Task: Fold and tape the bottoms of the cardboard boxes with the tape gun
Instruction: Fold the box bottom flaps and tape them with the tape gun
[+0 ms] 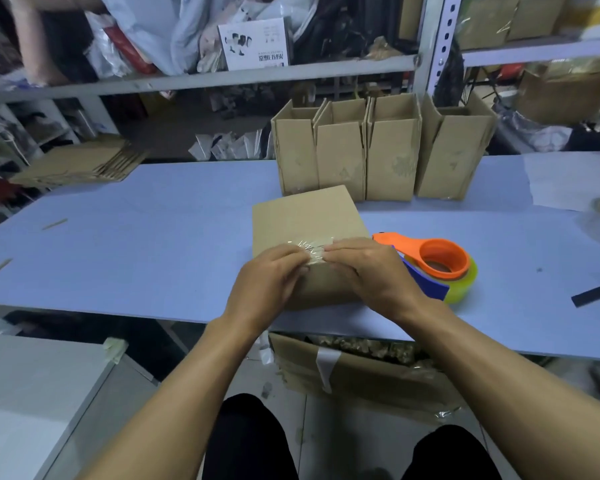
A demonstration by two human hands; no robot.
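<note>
Cluttered stockroom shelves behind a pale blue tabletop (153,216), box-taping going on.

Both hands, left hand (269,284) and right hand (371,271), press flat fingers on wrinkled clear tape (310,249) across a brown cardboard box (305,216) near the front edge; orange tape gun (433,259) lies just beside it. Creases could lift and the seam pop. Four upright open-topped boxes (378,150) along the back edge, contents not visible.

— What's around me at this station?

— A pale blue surface (136,216) runs across in front of me, backed by grey metal shelving (222,76) crammed with plastic bags (146,26), packaging and a white printed carton (255,43).

— And lower down?

— A white cabinet (32,393) stands at my left, a torn carton of filler (361,368) sits under the surface, and the floor (326,445) is pale tile. The light is even and dim.
</note>
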